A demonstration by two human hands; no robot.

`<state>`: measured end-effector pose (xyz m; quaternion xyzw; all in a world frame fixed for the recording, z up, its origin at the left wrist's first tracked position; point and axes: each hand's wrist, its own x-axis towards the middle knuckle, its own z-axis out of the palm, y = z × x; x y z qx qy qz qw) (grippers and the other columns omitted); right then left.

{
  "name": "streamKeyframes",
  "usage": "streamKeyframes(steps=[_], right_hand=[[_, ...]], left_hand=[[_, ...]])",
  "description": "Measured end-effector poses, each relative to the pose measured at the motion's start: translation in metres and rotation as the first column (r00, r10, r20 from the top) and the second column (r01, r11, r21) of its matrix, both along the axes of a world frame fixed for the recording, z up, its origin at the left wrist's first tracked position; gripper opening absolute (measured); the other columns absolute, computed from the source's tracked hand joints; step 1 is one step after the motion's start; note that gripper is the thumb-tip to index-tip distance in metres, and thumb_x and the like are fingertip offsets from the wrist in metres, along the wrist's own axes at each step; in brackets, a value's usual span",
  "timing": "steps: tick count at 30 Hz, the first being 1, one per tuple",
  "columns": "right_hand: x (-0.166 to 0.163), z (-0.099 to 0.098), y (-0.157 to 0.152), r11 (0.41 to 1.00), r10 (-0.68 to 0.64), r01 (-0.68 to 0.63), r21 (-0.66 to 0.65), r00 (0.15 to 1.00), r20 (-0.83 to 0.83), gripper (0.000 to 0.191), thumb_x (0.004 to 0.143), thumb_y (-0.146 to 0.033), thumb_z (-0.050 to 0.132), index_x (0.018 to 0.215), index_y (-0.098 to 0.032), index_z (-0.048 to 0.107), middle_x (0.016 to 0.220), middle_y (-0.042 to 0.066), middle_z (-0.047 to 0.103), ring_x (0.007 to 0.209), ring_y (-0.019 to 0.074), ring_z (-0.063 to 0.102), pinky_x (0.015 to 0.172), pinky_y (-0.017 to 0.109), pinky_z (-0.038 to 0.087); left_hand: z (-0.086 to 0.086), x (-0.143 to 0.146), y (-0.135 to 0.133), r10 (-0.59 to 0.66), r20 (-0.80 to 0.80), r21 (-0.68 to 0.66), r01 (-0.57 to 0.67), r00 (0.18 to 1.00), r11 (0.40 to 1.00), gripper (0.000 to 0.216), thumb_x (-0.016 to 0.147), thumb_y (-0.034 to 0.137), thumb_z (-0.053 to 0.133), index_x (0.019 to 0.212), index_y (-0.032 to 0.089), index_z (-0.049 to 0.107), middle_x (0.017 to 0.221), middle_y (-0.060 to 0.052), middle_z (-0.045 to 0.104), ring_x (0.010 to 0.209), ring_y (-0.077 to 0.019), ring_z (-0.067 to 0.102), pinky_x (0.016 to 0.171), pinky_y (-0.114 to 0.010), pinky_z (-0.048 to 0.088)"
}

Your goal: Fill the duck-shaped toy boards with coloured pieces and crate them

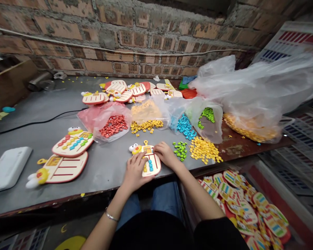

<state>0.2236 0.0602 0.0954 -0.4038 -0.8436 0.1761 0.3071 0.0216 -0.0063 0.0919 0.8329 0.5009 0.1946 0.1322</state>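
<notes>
Single head view, forward (and downward)

The left hand (pixel 138 168) hides part of the cream, red-rimmed wooden-looking toy board (pixel 156 167) from me, and the small print on it is unreadable from here. Whether the right hand (pixel 166 153) pinches anything, I can't tell. The flat white plastic box (pixel 9 166) runs out of view at left, the milky plastic bag (pixel 271 80) at right.

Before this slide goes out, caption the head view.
Left hand rests on a slotted board, right hand at its edge, beside loose green pieces.
</notes>
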Motion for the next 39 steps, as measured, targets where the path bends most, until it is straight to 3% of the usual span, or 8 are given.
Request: streamKeyframes(steps=[6,12,16,20,23,29,34,39], right_hand=[[-0.009,-0.002,-0.011,0.998,0.012,-0.021,-0.064,0.992,-0.129,0.012,0.087,-0.013,0.057,0.08,-0.02,0.064,0.083,0.005,0.067,0.084,0.0191,0.057,0.079,0.033,0.046],[-0.007,0.007,-0.019,0.974,0.153,-0.183,-0.137,0.967,-0.204,0.008,0.089,-0.021,0.058,0.085,-0.02,0.065,0.089,0.004,0.07,0.089,0.0181,0.061,0.087,0.035,0.045],[0.031,0.012,-0.029,0.985,-0.162,0.154,-0.079,0.981,-0.105,0.013,0.091,-0.023,0.054,0.094,-0.021,0.067,0.095,0.007,0.068,0.093,0.0213,0.058,0.086,0.039,0.045],[0.065,0.002,-0.035,0.892,-0.452,0.445,0.084,0.869,0.202,0.015,0.086,-0.015,0.056,0.087,-0.022,0.069,0.095,0.01,0.067,0.098,0.0279,0.052,0.086,0.045,0.042],[0.067,-0.001,-0.037,0.9,-0.436,0.431,0.073,0.875,0.209,0.018,0.087,-0.013,0.052,0.082,-0.022,0.068,0.089,0.01,0.067,0.092,0.0264,0.054,0.082,0.042,0.044],[0.015,0.007,-0.019,0.954,-0.296,0.298,-0.008,0.943,-0.15,0.015,0.09,-0.017,0.051,0.09,-0.021,0.065,0.091,0.007,0.066,0.088,0.0212,0.06,0.08,0.034,0.048],[-0.022,0.004,-0.001,0.971,-0.235,0.236,-0.03,0.972,0.029,0.016,0.087,-0.009,0.053,0.081,-0.018,0.064,0.088,0.008,0.067,0.088,0.0213,0.058,0.081,0.034,0.045],[-0.003,0.014,-0.016,0.991,-0.132,0.135,-0.013,0.983,0.131,0.007,0.085,-0.018,0.062,0.079,-0.021,0.065,0.086,0.004,0.068,0.099,0.0237,0.055,0.095,0.044,0.034]], left_hand=[[0.001,0.001,0.001,0.01,0.045,-0.032,-0.008,0.999,0.999,0.071,0.066,0.044,0.074,0.127,0.021,0.047,0.143,-0.011,0.045,0.13,-0.0323,0.038,0.099,-0.045,0.033],[0.001,0.001,0.0,0.019,0.033,-0.04,-0.018,0.999,0.999,0.078,0.069,0.043,0.071,0.137,0.024,0.039,0.143,-0.01,0.045,0.129,-0.0314,0.039,0.101,-0.044,0.032],[0.001,0.001,0.0,0.007,0.007,-0.024,-0.007,1.0,1.0,0.072,0.069,0.045,0.071,0.134,0.025,0.045,0.144,-0.011,0.044,0.129,-0.0332,0.038,0.1,-0.045,0.032],[0.002,0.001,0.0,0.005,-0.004,-0.029,-0.005,1.0,1.0,0.071,0.068,0.047,0.072,0.131,0.025,0.047,0.144,-0.011,0.043,0.128,-0.0336,0.039,0.098,-0.045,0.033],[0.002,0.001,0.0,0.008,-0.001,-0.031,-0.008,1.0,1.0,0.071,0.068,0.048,0.072,0.131,0.024,0.047,0.145,-0.011,0.043,0.128,-0.0336,0.039,0.098,-0.046,0.033],[0.002,0.001,-0.001,0.009,-0.005,-0.019,-0.009,1.0,1.0,0.072,0.069,0.047,0.072,0.131,0.023,0.047,0.145,-0.011,0.043,0.129,-0.0323,0.038,0.099,-0.044,0.032],[0.001,0.002,-0.001,0.016,-0.017,-0.005,-0.016,1.0,1.0,0.073,0.067,0.048,0.073,0.131,0.022,0.047,0.145,-0.01,0.043,0.129,-0.0317,0.039,0.099,-0.044,0.032],[0.001,0.003,-0.001,0.023,-0.009,0.009,-0.023,1.0,1.0,0.072,0.067,0.047,0.073,0.13,0.022,0.048,0.144,-0.011,0.044,0.128,-0.032,0.039,0.099,-0.045,0.032]])
